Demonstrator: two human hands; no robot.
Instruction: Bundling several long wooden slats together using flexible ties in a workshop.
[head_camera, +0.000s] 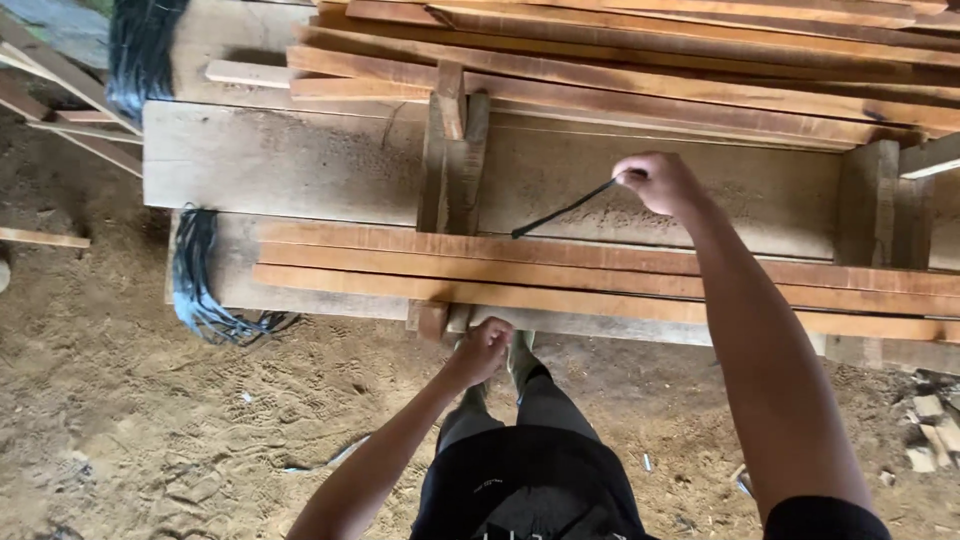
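Nearest the viewer, the left hand (482, 350) was closed in a fist at the near edge of the plank bundle (600, 275), just below the lowest board. What it gripped could not be made out; the fingers were curled under and the board edge hid anything passing beneath.

Farther out and to the right, the right hand (660, 182) was also closed tight, pinching one end of a black strap (565, 211). The strap ran taut from that hand down and to the left, its far end disappearing behind the top plank of the bundle. Its long axis lay diagonally, pointing from the right hand toward the spot above the left hand. The right hand held the visible strap; the left hand was nearer the point where the strap vanished. Whether the strap continued under the bundle to the left hand could not be confirmed.

The bundle rested lengthwise on a rough timber counter (300, 165), its boards running left to right across both hands. Left of the left hand, a hank of black straps (200, 290) hung over the counter end onto the dirt floor (120, 400). Beyond the right hand lay a deeper stack of planks (640, 60), cut off by the top edge.
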